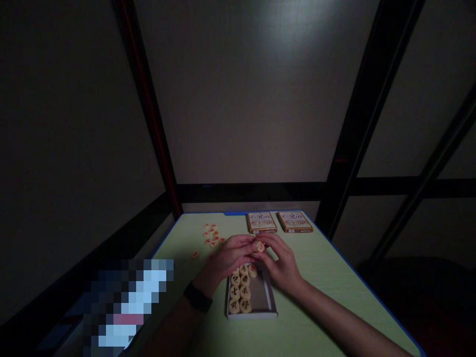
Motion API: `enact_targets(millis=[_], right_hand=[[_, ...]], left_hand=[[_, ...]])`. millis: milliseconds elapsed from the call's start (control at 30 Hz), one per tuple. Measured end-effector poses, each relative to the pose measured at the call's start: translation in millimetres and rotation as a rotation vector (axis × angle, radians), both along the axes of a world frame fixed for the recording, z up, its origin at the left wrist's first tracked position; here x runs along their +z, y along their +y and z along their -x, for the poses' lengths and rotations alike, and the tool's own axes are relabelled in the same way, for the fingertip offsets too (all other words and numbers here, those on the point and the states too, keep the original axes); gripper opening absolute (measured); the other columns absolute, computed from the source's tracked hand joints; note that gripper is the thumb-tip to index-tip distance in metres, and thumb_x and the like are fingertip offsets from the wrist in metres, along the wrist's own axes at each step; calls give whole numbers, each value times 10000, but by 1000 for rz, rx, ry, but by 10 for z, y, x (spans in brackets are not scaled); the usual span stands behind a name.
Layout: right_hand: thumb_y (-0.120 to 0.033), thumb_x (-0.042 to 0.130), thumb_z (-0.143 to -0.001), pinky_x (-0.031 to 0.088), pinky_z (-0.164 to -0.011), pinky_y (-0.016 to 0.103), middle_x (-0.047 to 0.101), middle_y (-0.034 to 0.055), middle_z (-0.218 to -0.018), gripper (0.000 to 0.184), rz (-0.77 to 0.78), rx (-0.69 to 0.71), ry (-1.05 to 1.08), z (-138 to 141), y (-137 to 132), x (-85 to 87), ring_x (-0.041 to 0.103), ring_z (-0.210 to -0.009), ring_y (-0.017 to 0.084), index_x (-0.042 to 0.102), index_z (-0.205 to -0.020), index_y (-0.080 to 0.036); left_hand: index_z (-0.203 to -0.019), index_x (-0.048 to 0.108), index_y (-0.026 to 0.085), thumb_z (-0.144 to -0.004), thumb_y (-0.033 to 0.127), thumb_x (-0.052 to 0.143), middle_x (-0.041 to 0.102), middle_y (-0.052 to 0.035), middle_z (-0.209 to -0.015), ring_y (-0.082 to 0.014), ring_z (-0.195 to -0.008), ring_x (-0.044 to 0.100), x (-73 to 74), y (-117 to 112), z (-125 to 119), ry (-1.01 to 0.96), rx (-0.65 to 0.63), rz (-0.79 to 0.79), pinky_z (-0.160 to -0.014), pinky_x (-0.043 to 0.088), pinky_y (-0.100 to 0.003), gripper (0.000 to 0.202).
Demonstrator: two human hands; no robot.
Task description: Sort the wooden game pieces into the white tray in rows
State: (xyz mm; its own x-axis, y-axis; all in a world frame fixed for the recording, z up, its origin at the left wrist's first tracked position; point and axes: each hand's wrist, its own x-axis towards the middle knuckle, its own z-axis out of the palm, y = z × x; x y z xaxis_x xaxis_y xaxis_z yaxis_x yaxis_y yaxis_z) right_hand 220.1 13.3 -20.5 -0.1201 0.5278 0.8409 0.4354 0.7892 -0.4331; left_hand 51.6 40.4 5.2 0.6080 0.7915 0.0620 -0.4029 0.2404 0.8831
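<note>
My left hand (pixel 234 254) and my right hand (pixel 281 263) meet above an open box. Between their fingertips is a round wooden Chinese chess piece (pixel 260 246) with a red character. Both hands are closed around it; whether more pieces sit inside the left hand is hidden. Below them, the box (pixel 253 315) holds stacked pieces with black characters (pixel 244 291) in two columns at its left. One red-marked piece (pixel 253 270) lies at the top of the third column. The far end of the box is covered by my hands.
Loose red-marked pieces (pixel 212 230) are scattered on the green table (pixel 316 297) at the far left, with a single one (pixel 195 255) nearer. Two flat printed boxes, a left one (pixel 262 222) and a right one (pixel 295 221), lie at the back. A pixelated patch covers the lower left.
</note>
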Motion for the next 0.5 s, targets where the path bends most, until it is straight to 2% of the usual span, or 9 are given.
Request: enact_targets(millis=[133,267,500], right_hand=[[-274,669,-908,553,-905,412,729,87,-1118,284,-37,-50,-39,-24,12,29,671,-1041,243,663,-1191,-256],[-196,608,-929,543,-903,435,741,80,-1093,307,-96,-27,-117,-56,5,87,674,-1001,237,640,-1228,-263],[-184,584,-933,533,-865,414,725,89,-1039,255,-138,-26,-220,-64,-24,150,657,-959,235,628,-1180,-228]], left_hand=[[-919,718,103,-638,324,917,688,-64,-873,-146,-797,653,16,-1,-2,-5,42,-19,-784,512,-271,409],[-962,712,109,-666,314,900,697,-75,-901,-160,-836,657,16,-1,4,11,76,-43,-823,511,-293,406],[-975,693,121,-627,281,916,705,-64,-899,-151,-816,661,-21,3,2,42,90,-54,-818,507,-287,444]])
